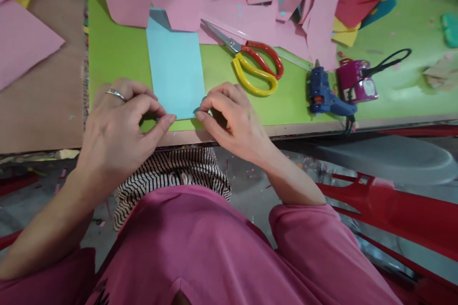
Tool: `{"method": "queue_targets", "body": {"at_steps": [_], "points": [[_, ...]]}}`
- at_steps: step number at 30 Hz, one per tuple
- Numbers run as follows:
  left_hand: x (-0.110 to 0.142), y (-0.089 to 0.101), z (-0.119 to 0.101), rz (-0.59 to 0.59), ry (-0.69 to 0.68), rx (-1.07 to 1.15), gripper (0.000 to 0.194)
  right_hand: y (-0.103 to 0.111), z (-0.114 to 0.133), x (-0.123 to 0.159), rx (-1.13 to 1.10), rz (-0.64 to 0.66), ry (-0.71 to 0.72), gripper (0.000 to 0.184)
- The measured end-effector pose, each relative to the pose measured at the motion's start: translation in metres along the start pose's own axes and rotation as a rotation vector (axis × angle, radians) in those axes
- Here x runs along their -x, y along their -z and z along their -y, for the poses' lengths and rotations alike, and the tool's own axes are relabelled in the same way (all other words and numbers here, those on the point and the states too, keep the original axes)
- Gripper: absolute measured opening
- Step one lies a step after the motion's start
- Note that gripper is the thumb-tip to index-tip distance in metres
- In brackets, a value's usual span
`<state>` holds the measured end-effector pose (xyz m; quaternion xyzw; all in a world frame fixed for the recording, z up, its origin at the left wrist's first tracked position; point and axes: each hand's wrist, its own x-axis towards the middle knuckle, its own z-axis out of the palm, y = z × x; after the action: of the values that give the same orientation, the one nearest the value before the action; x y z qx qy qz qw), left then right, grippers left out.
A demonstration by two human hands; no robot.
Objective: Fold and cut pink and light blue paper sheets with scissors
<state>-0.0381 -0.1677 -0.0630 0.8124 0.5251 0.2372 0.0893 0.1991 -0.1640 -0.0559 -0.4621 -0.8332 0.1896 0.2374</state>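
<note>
A light blue paper strip [175, 64] lies on the green table top [114, 52], running away from me. My left hand [123, 126], with a ring on one finger, pinches the strip's near left corner with curled fingers. My right hand [229, 116] pinches the near right corner the same way. Both hands sit at the table's front edge, with their fingertips almost meeting over the strip's near end.
Red-and-yellow scissors [255, 62] lie just right of the strip. A blue glue gun [325, 97] and a purple tool [356, 81] with a black cord sit further right. Pink paper pieces [250, 5] cover the back. Brown cardboard [43, 100] is at the left, red plastic furniture [400, 214] at the lower right.
</note>
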Motion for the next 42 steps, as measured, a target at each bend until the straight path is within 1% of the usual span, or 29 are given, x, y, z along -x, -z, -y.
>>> {"method": "queue_targets", "body": {"at_steps": [8, 13, 18, 27, 30, 33, 36, 38, 42], "points": [[0.000, 0.003, -0.013, 0.029, 0.133, 0.017, 0.028, -0.002, 0.000, -0.001, 0.008, -0.014, -0.015, 0.012], [0.002, 0.002, -0.007, 0.050, 0.106, 0.084, 0.022, -0.003, -0.001, -0.001, -0.001, -0.015, -0.028, 0.013], [0.001, 0.000, -0.003, 0.038, 0.075, 0.062, 0.019, -0.003, -0.001, -0.001, -0.003, -0.011, -0.040, 0.012], [0.003, 0.004, -0.016, 0.030, 0.103, 0.021, 0.015, -0.004, -0.001, -0.003, -0.004, -0.022, -0.056, 0.011], [0.005, 0.003, -0.018, 0.018, 0.058, -0.001, 0.020, -0.004, 0.000, -0.003, -0.008, -0.024, -0.054, 0.009], [0.009, 0.001, -0.020, 0.043, -0.087, -0.041, 0.023, -0.004, 0.000, -0.003, -0.010, -0.023, -0.052, 0.008], [0.015, 0.002, -0.023, 0.100, -0.218, -0.100, 0.033, -0.004, 0.001, -0.005, -0.022, -0.029, -0.053, 0.011], [0.018, 0.004, -0.027, 0.103, -0.248, -0.113, 0.038, -0.003, 0.000, -0.005, -0.040, -0.023, -0.052, 0.012], [0.023, 0.008, -0.035, 0.087, -0.246, -0.101, 0.042, 0.003, -0.005, -0.003, -0.043, -0.020, -0.048, 0.011]]}}
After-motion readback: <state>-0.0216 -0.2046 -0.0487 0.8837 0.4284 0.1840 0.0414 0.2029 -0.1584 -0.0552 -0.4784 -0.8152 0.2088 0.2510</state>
